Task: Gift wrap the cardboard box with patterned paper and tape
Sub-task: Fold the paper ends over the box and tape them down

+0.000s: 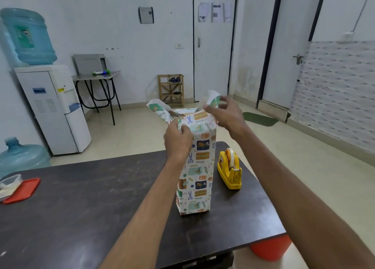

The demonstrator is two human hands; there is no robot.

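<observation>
A tall cardboard box wrapped in white patterned paper stands upright on the dark table. Its top end is open, with loose paper flaps sticking up and a strip of bare cardboard showing inside. My left hand grips the near top edge of the paper at the box's upper left corner. My right hand pinches the raised right flap above the box. A yellow tape dispenser with a roll of tape sits just right of the box.
At the table's left edge lie a red lid and a clear plastic container. An orange stool sits under the right corner. A water dispenser, a small side table and a wooden rack stand beyond.
</observation>
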